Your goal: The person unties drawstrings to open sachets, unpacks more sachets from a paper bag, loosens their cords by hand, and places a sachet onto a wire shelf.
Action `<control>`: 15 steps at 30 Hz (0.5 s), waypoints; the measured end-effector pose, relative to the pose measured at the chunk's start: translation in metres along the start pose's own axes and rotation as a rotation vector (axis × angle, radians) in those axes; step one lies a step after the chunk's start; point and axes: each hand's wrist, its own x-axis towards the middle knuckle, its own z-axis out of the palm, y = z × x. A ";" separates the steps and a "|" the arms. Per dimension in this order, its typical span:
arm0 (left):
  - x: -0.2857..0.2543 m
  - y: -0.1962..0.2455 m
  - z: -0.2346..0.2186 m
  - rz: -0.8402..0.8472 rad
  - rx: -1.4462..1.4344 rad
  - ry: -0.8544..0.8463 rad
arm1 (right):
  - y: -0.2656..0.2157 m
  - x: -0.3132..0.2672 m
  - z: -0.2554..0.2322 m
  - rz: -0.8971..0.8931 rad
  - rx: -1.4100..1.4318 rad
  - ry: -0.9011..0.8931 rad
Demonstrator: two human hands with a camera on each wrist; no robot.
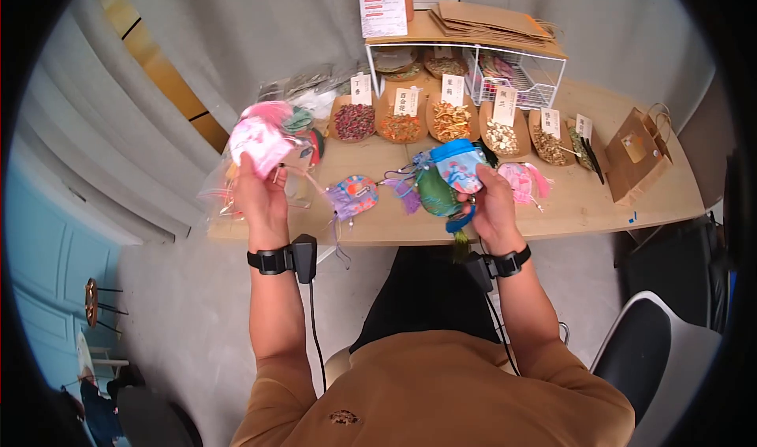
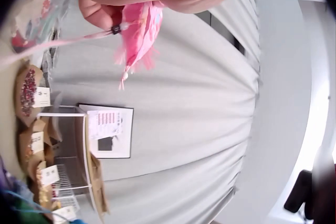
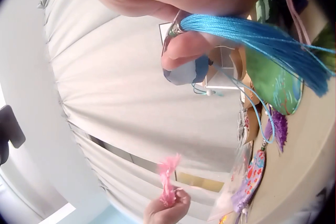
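Note:
My left hand (image 1: 262,198) pinches a pink drawstring sachet (image 1: 260,141) with a pink tassel, raised over the left end of the table. Its pale cord trails down to the right. In my right hand (image 1: 495,209) is a light-blue flowered sachet (image 1: 459,165), gripped between thumb and fingers. A bright blue tassel (image 3: 252,43) hangs from it in the right wrist view. Just under it shows a green sachet (image 1: 435,193), partly covered by the blue one. On the table between the hands lies a colourful sachet (image 1: 356,193) with a purple tassel. Another pink sachet (image 1: 518,180) lies right of the right hand.
Labelled trays of dried herbs and flowers, including red buds (image 1: 354,122), line the table's back. Behind them stands a wood-topped rack (image 1: 465,37) bearing flat paper bags. A kraft paper bag (image 1: 637,155) and black tongs (image 1: 591,159) are at right. Plastic packaging (image 1: 315,88) lies at left.

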 end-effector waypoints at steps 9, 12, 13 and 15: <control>-0.014 0.017 -0.013 -0.162 0.117 -0.377 | -0.004 -0.018 -0.005 -0.064 -0.088 -0.028; -0.015 0.018 -0.007 -0.183 0.135 -0.442 | -0.008 -0.022 -0.006 -0.069 -0.102 -0.011; -0.017 0.018 -0.004 -0.162 0.076 -0.409 | -0.009 -0.024 -0.006 -0.068 -0.107 -0.009; -0.018 0.014 0.000 -0.142 0.020 -0.376 | -0.010 -0.024 -0.006 -0.067 -0.110 -0.005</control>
